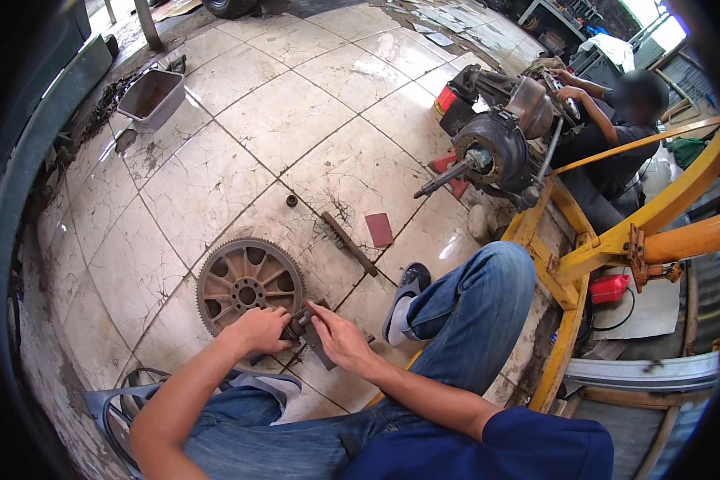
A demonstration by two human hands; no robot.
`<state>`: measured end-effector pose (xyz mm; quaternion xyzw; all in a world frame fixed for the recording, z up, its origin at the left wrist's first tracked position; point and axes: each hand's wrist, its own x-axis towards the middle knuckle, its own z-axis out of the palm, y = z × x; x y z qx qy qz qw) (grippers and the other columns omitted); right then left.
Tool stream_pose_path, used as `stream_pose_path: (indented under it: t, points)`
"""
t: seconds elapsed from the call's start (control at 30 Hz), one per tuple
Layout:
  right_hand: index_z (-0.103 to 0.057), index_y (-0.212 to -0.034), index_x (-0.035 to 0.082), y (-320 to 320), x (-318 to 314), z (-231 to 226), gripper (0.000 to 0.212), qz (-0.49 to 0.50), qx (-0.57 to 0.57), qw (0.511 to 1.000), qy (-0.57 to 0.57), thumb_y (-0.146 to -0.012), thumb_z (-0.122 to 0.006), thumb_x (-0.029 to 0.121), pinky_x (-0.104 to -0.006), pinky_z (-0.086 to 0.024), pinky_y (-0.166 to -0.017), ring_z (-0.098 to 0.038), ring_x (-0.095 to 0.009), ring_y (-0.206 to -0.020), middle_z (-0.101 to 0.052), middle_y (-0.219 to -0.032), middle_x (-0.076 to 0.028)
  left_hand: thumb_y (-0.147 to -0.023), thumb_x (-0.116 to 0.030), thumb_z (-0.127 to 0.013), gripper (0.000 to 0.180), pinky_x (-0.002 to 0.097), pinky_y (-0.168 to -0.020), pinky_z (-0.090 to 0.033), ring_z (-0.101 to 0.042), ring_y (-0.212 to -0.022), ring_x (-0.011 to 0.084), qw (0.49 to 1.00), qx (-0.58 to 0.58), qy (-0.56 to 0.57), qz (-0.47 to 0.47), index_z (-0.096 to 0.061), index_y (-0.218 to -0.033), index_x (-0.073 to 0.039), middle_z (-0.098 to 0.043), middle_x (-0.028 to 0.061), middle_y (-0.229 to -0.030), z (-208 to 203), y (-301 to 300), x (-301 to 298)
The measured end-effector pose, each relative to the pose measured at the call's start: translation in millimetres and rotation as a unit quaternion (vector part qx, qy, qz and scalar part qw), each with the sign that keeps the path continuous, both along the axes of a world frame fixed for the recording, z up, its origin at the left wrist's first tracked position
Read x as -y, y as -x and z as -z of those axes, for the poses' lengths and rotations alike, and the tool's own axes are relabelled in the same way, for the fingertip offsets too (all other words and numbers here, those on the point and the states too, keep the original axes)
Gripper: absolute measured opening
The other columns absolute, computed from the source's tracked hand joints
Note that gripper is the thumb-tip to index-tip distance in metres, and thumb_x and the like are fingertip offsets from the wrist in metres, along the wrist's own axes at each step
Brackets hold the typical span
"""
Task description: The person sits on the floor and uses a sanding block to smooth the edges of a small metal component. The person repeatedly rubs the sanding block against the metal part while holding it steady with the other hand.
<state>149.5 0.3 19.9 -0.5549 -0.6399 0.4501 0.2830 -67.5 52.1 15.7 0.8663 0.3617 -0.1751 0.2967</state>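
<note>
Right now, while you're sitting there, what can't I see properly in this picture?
All in the head view:
- The whole shape of the metal part between the hands: fingers of the left hand and right hand cover some.
- The toothed wheel's lower right rim: the left hand hides some.
- The black tire's top: cut off by the upper edge.
- What's inside the grey tub: too dark and small.
</note>
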Motion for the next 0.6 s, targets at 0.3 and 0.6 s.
stream_pose_path:
  t: [0.3, 0.6]
  points:
    - [-0.054, -0.136, 0.005, -2, -1, 0, 0.041, -0.012, 0.031, 0.999, 0.037, -0.104, -0.044, 0.029, -0.0447, -0.050, -0.091, -0.062, -0.040, -0.111, -0.063, -0.124, -0.023, -0.086, -0.058, -0.062, 0.073, 0.0454, -0.091, -0.053, -0.063, -0.111, 0.0378, 1.000, 0.017, -0.010, -0.001, -0.058, -0.122, 0.005, -0.059, 0.0210, -0.129, 5, 1, 3]
    - [-0.054, -0.136, 0.005, -1, -5, -13, 0.041, -0.019, 0.045, 0.996, 0.069, -0.104, -0.045, 0.028, -0.0440, -0.049, -0.094, -0.061, -0.039, -0.112, -0.063, -0.124, -0.022, -0.087, -0.055, -0.062, 0.069, 0.0447, -0.091, -0.052, -0.062, -0.110, 0.0363, 1.000, 0.008, 0.009, -0.012, -0.058, -0.121, 0.005, -0.058, 0.0189, -0.127, -3, 1, 1]
